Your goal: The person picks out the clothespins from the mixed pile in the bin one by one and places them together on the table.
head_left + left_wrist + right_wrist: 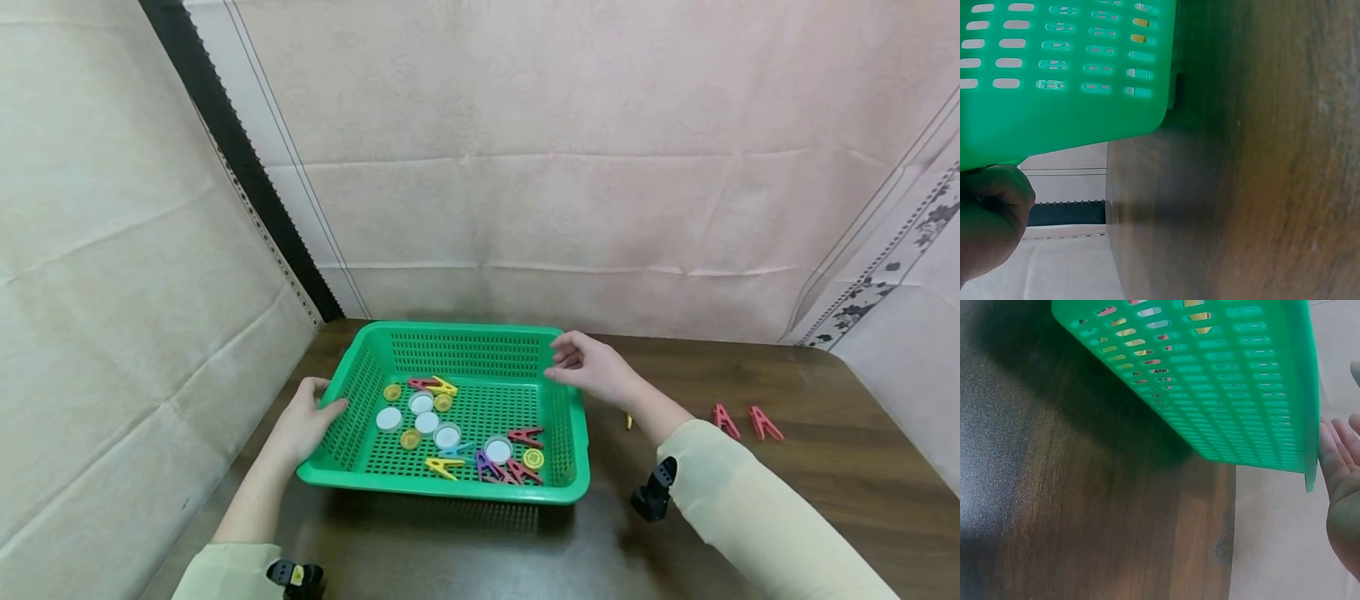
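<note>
A green perforated plastic basket (pixel 435 488) stands over the wooden table near its back edge. My left hand (pixel 303 421) grips the basket's left rim, thumb on top; the left wrist view shows this hand (pixel 994 219) at the rim from below. At the far right corner is my right hand (pixel 596 367), holding nothing, its loose fingers (pixel 1330 447) right beside the rim. Inside the basket lie several white discs (pixel 389 419), yellow discs (pixel 410 439), and clothespins: yellow (pixel 444 467), purple (pixel 487 467), light blue and pinkish red (pixel 527 436).
Two red clothespins, one on the left (pixel 724 422) and one on the right (pixel 766 423), lie on the table (pixel 690 367) beyond my right forearm. A small yellow piece (pixel 628 422) is partly hidden by that forearm. Pale cloth (pixel 525 208) hangs behind and at both sides.
</note>
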`<move>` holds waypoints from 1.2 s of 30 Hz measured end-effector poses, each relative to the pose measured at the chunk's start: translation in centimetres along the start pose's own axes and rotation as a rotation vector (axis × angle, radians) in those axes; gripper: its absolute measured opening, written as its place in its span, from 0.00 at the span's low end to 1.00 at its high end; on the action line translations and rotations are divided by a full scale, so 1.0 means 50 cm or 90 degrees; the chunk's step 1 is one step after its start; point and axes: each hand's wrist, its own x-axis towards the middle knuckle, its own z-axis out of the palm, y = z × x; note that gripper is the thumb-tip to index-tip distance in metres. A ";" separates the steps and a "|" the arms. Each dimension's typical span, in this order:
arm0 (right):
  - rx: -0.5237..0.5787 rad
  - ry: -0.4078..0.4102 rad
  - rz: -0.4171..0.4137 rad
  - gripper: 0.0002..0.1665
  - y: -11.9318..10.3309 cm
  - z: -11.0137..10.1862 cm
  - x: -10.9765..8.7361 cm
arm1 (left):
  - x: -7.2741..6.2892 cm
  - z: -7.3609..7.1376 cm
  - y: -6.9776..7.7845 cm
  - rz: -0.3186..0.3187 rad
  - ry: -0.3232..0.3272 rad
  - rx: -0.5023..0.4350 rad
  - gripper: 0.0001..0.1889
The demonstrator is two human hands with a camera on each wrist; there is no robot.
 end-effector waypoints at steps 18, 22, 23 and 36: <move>-0.002 -0.076 -0.065 0.30 -0.021 0.032 0.011 | -0.004 -0.001 0.003 -0.002 -0.003 -0.005 0.31; -0.022 -0.103 -0.064 0.29 -0.029 0.035 0.016 | -0.004 -0.004 0.005 -0.002 0.000 -0.005 0.31; -0.024 -0.112 -0.065 0.29 -0.031 0.035 0.017 | -0.004 -0.005 0.005 -0.002 0.000 -0.006 0.31; -0.052 -0.196 -0.077 0.29 -0.050 0.053 0.024 | -0.002 0.001 0.003 0.004 0.006 -0.013 0.29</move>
